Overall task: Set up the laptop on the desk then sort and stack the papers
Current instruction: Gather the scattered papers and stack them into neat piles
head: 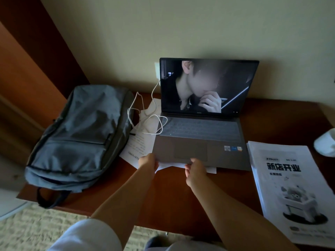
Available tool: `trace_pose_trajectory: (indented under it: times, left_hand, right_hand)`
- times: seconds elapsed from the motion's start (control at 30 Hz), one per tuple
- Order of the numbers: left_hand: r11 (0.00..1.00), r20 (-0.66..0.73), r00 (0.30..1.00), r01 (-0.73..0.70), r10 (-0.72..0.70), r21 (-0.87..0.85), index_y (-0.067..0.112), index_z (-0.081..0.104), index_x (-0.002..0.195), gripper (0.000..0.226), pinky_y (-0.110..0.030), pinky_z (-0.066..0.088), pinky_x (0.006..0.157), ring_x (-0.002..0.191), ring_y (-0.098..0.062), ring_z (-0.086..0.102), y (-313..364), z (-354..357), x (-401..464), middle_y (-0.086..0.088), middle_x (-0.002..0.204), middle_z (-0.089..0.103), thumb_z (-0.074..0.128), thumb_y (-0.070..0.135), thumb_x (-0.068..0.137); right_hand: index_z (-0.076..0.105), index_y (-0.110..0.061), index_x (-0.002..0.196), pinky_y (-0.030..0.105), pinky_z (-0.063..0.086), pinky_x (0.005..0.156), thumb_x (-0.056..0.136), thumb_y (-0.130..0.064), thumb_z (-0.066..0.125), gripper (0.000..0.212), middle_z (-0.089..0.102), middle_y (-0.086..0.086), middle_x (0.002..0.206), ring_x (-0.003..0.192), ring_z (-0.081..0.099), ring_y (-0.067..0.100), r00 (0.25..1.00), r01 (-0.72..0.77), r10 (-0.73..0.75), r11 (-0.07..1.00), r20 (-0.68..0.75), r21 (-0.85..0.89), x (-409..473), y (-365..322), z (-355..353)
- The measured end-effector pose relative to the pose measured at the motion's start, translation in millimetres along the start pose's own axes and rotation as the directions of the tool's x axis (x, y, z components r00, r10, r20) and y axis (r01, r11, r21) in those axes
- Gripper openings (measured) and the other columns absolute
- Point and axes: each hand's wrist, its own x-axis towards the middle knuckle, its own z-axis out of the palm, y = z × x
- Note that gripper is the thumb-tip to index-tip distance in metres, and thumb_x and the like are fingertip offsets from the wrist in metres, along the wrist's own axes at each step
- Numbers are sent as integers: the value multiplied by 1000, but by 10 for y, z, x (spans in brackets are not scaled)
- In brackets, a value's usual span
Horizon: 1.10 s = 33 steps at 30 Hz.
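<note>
The laptop [203, 127] stands open toward the rear edge of the desk [172, 194], screen lit, with a white charging cable [145, 122] running from its left side to a wall outlet [157, 70]. The set-up step therefore appears complete.

Loose papers [137, 144] lie partly under the laptop's left and front edges, so sorting is not finished. The left hand [147, 163] has its fingers curled around the sheets at the laptop's front-left corner. The right hand [194, 168] pinches the sheets protruding from under the front edge, near the trackpad. Both hands are closed on paper; neither is free.

A stack of printed sheets [288, 187] sits at the desk's right edge, reaching the front corner. This appears to be the sorted pile.

Remaining work, as judged: free the trapped papers, sort them, add them to the stack.

A grey backpack [78, 134] lies at the left edge. A white object [326, 144], partly out of frame, sits at the far right.
</note>
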Motion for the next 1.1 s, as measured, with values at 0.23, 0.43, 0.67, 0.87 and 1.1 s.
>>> trace_pose_trajectory:
  times: [0.23, 0.43, 0.67, 0.87, 1.1]
  left_hand:
    - [990, 40, 993, -118, 115, 76, -2, 63, 111, 28, -26, 45, 61, 66, -15, 50, 65, -91, 202, -4, 79, 56, 41, -4, 94]
    - [769, -221, 923, -110, 313, 630, 17, 56, 122, 37, -39, 36, 98, 120, -33, 35, -70, -148, 336, -14, 136, 37, 52, 14, 86]
    - [999, -361, 931, -46, 43, 0, 8, 31, 139, 88, -44, 44, 94, 116, -37, 52, -3, -56, 291, -19, 130, 48, 82, 29, 71]
    - [983, -170, 985, -65, 36, -173, 3, 61, 114, 53, -38, 53, 84, 95, -31, 65, -100, 69, 338, -13, 107, 68, 77, 29, 70]
    - [975, 32, 999, -17, 24, -220, 8, 51, 128, 56, -41, 52, 89, 98, -29, 62, -142, 311, 136, -10, 108, 63, 75, 10, 77]
  right_hand:
    - [59, 0, 116, 31, 56, 78, 87, -1, 61, 29, 67, 16, 107, 94, 66, 26, 960, -10, -73, 956, 272, 293, -131, -38, 175]
    - [60, -2, 106, 30, 58, 65, 87, 4, 58, 20, 68, 16, 100, 90, 67, 26, 936, 10, -102, 965, 337, 263, -76, -95, 155]
    - [61, -2, 99, 33, 56, 74, 87, 5, 57, 14, 68, 16, 96, 94, 66, 28, 925, 38, -128, 968, 357, 249, -96, -177, 132]
    - [61, 0, 98, 33, 56, 75, 87, 5, 57, 12, 68, 17, 95, 91, 67, 27, 926, 29, -119, 969, 359, 247, -140, -223, 112]
    - [59, 1, 99, 33, 56, 73, 87, 5, 58, 13, 67, 18, 96, 93, 66, 28, 932, 23, -110, 969, 345, 246, -184, -257, 116]
